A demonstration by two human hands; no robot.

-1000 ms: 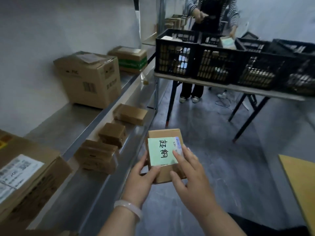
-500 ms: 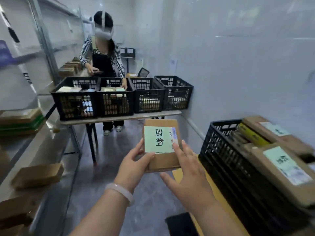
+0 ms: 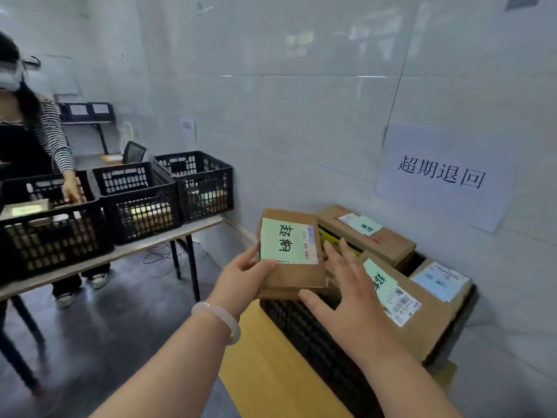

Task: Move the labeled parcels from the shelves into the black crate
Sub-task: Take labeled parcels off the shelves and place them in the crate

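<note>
Person has turned from the shelves; parcel now over the near corner of the full black crate; left hand pinches its edge; right hand spread open, off it; release looks imminent.

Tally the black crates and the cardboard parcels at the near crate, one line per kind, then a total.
Black crates: 4, namely three on the far table at and, plus the near crate.
Cardboard parcels at the near crate: 4, namely one in the left hand at, three in the crate at and.
Total: 8
</note>
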